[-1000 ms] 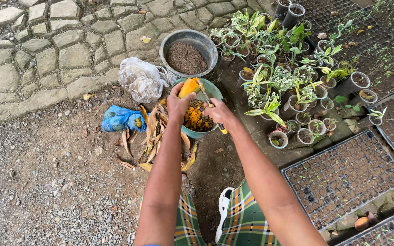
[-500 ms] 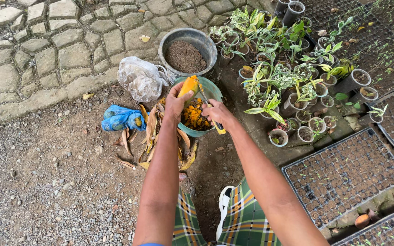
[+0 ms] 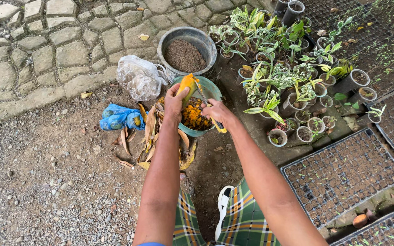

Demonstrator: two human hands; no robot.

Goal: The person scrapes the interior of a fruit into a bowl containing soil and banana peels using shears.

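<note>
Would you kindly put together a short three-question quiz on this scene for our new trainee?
1. True or false: the left hand holds a yellow-orange fruit above the green bucket.
2. What fills the grey tub behind that bucket?
A. water
B. dark soil
C. gravel
3. Fill in: the right hand grips a knife with a ____ handle.

Key
1. True; cut orange pieces lie in the bucket below it.
2. B; the tub sits by the potted seedlings.
3. Yellow; the handle end pokes out below the fist.
</note>
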